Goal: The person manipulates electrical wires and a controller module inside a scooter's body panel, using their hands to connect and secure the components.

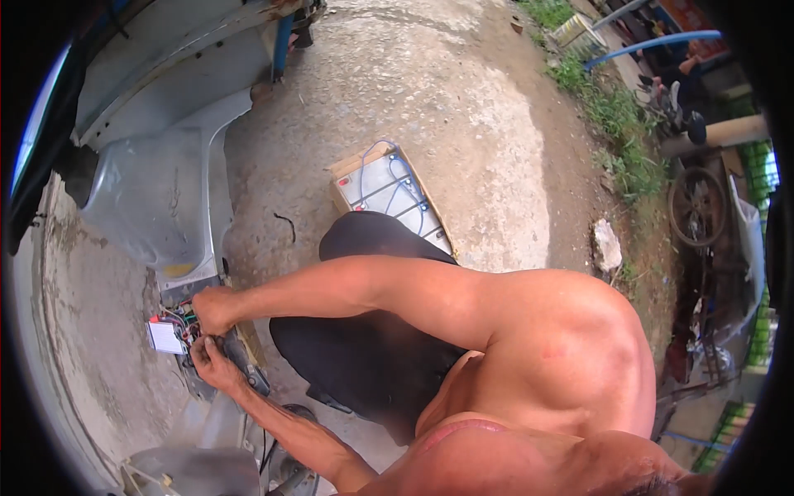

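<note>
Bundled thin wires [184, 314] in green, red and other colours run up to the fingertips of both hands. My right hand [215, 308], on the upper arm in the picture, is closed in a pinch at these wires. Just below it my left hand [215, 364] also pinches at them, its fingertips nearly touching the right hand. Beside the wires sits a small box with a white label [167, 337] and a red corner. Dark parts lie under and around my hands, partly hidden. The exact wire ends between my fingers are too small to see.
A grey vehicle panel [153, 194] stands at the left, above my hands. Near my dark-clad knee [372, 236] lies a cardboard box of grey batteries [393, 186] joined by blue wires. A bicycle wheel [697, 207] and a pale rock [606, 245] are at the right.
</note>
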Demonstrator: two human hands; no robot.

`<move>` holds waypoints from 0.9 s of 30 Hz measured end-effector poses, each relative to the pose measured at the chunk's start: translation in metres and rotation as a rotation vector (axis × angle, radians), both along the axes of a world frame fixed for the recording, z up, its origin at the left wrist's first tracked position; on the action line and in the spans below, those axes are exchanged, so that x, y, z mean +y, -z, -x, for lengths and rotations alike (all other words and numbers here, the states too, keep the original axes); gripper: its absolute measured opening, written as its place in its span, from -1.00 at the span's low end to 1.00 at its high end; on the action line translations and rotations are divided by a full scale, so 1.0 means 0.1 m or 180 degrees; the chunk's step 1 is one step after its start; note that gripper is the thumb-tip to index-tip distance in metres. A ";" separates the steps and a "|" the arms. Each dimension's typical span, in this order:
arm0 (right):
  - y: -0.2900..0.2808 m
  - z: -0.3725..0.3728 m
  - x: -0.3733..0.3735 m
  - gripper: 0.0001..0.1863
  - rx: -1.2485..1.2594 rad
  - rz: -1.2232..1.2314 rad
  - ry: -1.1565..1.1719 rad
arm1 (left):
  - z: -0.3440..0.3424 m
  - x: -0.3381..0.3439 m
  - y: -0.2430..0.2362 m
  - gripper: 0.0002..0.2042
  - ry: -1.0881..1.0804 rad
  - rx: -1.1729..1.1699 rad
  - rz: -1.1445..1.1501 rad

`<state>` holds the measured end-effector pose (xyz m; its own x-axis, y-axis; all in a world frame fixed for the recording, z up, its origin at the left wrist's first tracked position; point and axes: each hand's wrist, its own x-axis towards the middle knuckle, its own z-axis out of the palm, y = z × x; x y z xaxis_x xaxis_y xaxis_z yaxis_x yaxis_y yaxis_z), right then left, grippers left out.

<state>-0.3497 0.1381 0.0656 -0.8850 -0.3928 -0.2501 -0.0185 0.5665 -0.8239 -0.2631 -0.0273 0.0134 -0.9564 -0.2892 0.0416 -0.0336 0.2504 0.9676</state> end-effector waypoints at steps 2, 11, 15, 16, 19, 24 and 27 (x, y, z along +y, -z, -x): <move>-0.03 -0.01 0.12 -0.65 0.0026 0.0035 -0.0033 | 0.07 -0.01 0.14 -0.82 0.0066 0.0119 -0.0202; -0.06 0.02 0.14 -0.65 0.0220 0.0121 -0.0196 | 0.14 0.10 0.01 -0.74 -0.0075 0.0127 -0.0014; 0.04 0.11 0.09 -0.69 -0.0266 0.0233 0.0029 | 0.16 0.06 0.01 -0.74 -0.0029 0.0120 0.0318; 0.02 0.10 0.10 -0.69 -0.0313 0.0252 -0.0011 | 0.15 0.02 0.02 -0.74 -0.0054 0.0080 0.0435; -0.07 0.02 0.12 -0.69 -0.0469 0.0268 0.0078 | 0.18 -0.05 0.09 -0.72 -0.0212 0.0025 0.0291; 0.06 -0.03 0.01 -0.72 -0.0097 0.0226 0.0220 | 0.36 -0.14 0.20 -0.72 -0.0225 -0.0097 0.0153; 0.03 -0.14 -0.01 -0.75 0.0089 0.0347 0.0062 | 0.35 -0.24 0.30 -0.74 -0.0297 -0.0065 0.0129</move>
<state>-0.3356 0.1367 0.0627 -0.8987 -0.3990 -0.1820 -0.0323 0.4741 -0.8799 -0.2981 -0.0509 -0.0167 -0.9261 -0.3756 0.0358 -0.0784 0.2843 0.9555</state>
